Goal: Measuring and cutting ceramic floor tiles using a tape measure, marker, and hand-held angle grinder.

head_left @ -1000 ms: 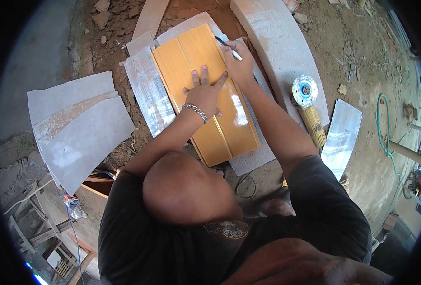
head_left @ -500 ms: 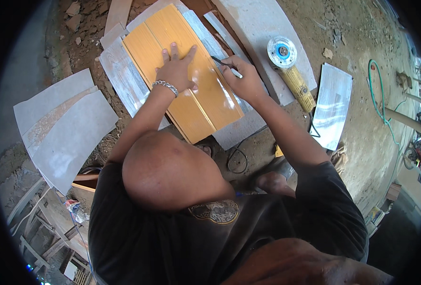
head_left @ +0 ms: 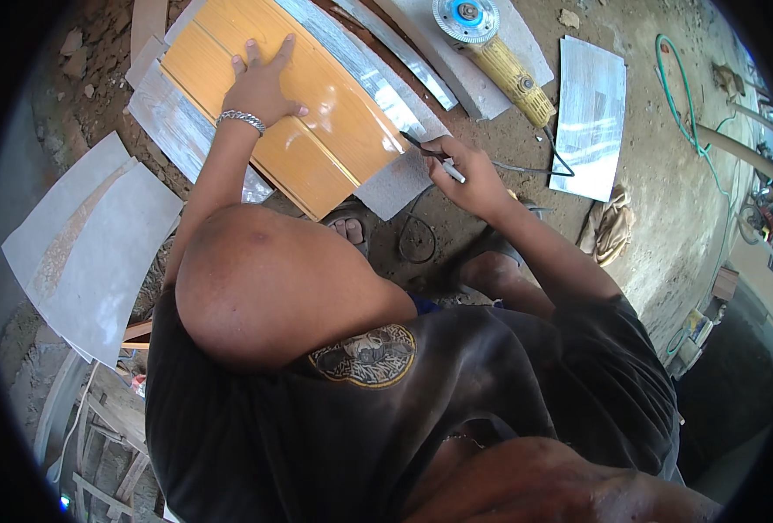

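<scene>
My left hand (head_left: 260,94) lies flat with spread fingers on a yellow-orange wood-grain panel (head_left: 317,122), which has a groove along its length. A chain bracelet circles that wrist. My right hand (head_left: 469,179) is closed round a marker pen (head_left: 454,172) with a dark front and a white end. The pen's tip is beside the panel's near right corner; whether it touches there I cannot tell. Under the panel, a grey-white wood-pattern tile (head_left: 173,122) sticks out at the left, and a rough grey slab (head_left: 391,187) shows at the near end.
An angle grinder (head_left: 508,74) with a yellow body and a cutting disc rests on a pale block (head_left: 488,106), its cord trailing near my right hand. One more tile (head_left: 589,118) leans or lies at the right. Grey cut sheets (head_left: 99,261) are at the left. A green hose (head_left: 678,96) lies far right.
My right hand has moved with the marker pen along the panel's right edge to its near corner. My left hand stays flat on the panel. The whole view has shifted.
</scene>
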`<state>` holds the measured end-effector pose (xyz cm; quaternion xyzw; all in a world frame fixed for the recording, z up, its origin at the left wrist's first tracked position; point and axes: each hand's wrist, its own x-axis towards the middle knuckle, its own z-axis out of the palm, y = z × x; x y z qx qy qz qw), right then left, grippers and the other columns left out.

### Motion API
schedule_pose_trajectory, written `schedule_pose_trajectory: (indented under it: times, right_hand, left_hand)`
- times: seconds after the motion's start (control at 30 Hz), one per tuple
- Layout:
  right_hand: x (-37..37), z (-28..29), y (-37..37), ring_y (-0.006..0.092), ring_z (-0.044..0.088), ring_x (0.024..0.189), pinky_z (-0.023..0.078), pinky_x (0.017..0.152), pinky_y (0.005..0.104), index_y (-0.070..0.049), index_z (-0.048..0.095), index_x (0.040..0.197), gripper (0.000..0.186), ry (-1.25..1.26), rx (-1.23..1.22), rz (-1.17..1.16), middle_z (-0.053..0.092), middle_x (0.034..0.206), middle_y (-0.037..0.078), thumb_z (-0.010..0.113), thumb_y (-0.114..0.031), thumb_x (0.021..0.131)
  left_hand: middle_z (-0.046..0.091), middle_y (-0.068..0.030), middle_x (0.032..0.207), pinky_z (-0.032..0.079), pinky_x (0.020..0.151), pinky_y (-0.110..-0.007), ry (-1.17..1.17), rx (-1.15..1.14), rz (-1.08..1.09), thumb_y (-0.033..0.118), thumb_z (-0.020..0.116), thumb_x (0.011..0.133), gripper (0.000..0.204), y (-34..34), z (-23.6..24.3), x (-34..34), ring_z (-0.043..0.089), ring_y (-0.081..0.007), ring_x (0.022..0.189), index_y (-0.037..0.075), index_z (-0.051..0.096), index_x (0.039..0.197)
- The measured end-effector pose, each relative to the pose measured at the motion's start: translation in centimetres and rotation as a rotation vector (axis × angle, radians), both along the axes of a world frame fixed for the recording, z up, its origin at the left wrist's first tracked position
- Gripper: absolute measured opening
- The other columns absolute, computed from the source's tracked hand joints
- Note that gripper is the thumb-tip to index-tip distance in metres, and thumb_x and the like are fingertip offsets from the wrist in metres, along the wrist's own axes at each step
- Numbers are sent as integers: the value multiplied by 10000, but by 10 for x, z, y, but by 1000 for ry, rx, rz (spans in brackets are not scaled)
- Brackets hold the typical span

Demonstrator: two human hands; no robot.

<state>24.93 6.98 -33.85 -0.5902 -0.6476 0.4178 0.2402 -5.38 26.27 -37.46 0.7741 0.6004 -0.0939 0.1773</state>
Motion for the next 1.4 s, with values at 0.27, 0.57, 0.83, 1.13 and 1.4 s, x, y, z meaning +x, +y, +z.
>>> schedule_pose_trajectory:
  times: [0.27,0.57,0.83,1.13,1.4]
  right_hand:
    - [3,3,-4,427,694,907,546,790,447,-14,649,1106,228,0,-10,18,700,959,237,654,-146,920]
    - [5,2,-7,429,691,880,543,763,448,-21,641,1102,228,-10,1,37,696,937,236,658,-148,913]
    - [7,2,-12,430,695,924,555,796,460,-26,634,1102,237,-59,33,59,706,971,242,670,-153,905]
    - [8,3,-14,433,695,920,555,791,465,-27,634,1095,233,-67,39,60,707,965,245,675,-149,901]
    - [10,20,-20,393,708,893,558,775,424,-36,647,1114,250,-35,5,15,710,954,212,686,-142,892]
  left_hand:
    - [122,-255,1679,459,1109,-574,-1,30,-20,412,951,627,1243,-1,-3,-3,170,-536,1510,442,193,1612]
    - [120,-244,1684,458,1112,-570,-1,24,-14,435,941,636,1241,-1,-4,-4,163,-530,1514,444,178,1615]
    - [120,-255,1680,447,1122,-570,-11,23,-17,428,944,634,1234,-1,-2,-4,156,-541,1511,426,195,1616]
    - [119,-256,1679,443,1126,-567,-17,21,-17,434,948,626,1236,-1,-3,-5,146,-539,1514,420,207,1615]
    - [131,-237,1684,451,1120,-564,-7,32,-15,441,943,635,1228,-3,2,-5,166,-513,1522,415,205,1616]
